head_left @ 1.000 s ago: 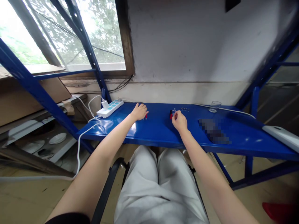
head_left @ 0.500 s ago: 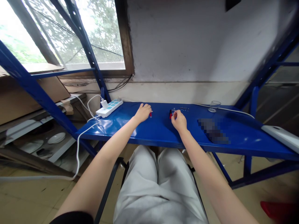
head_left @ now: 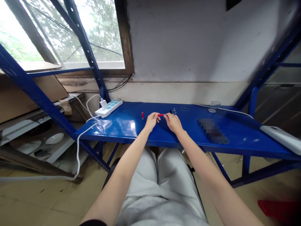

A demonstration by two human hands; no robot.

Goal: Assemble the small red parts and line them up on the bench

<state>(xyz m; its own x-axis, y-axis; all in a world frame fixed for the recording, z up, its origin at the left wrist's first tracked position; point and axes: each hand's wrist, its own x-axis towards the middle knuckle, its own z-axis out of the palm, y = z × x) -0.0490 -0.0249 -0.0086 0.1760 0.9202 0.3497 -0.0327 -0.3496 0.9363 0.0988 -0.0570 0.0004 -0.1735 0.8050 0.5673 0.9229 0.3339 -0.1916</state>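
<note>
My left hand and my right hand meet over the middle of the blue metal shelf. Between their pinched fingertips is a small red part, held level above the surface. A second small red piece stands on the shelf just left of my left hand. Behind my right hand lie a small dark and clear part and a row of tiny dark bits.
A white power strip with a plugged charger and white cable lies at the shelf's left end. A glass cup stands at the back right, a white flat object at the far right. Blue rack posts frame both sides.
My left hand moved right from the shelf's left-middle, carrying a red piece toward my right hand; both now pinch it together. One red piece stayed behind on the shelf.
</note>
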